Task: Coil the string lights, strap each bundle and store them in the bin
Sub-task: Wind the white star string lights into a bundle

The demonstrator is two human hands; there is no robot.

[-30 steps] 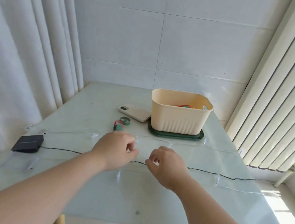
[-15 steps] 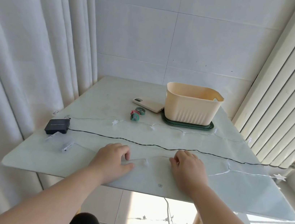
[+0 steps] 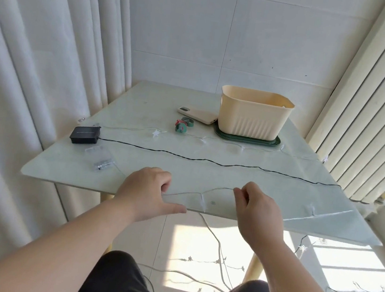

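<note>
Shifted from the black wire (image 3: pixel 209 161) back to the clear string lights (image 3: pixel 215 189) at the table's (image 3: pixel 59 169) near edge; gripped low by the left hand (image 3: pixel 148 189), pinched and lifted by the right hand (image 3: pixel 256 204). Probably starting a coil. Farther off: straps (image 3: pixel 182 126), then the bin (image 3: pixel 252 119).

A pale, glossy counter (image 3: pixel 157 106) on cream legs (image 3: pixel 253 266) stands against a white tiled wall (image 3: pixel 227 34). A cream-cased phone (image 3: pixel 197 115) lies face down toward the counter's far side, its right end just beside a dark green tray (image 3: pixel 246 140). White curtains (image 3: pixel 37 62) hang in folds on the left and cream vertical blinds (image 3: pixel 369 109) on the right. Sun falls in bright patches on the tiled floor (image 3: pixel 188 239). Dark trousers (image 3: pixel 122 284) show at the bottom edge.
</note>
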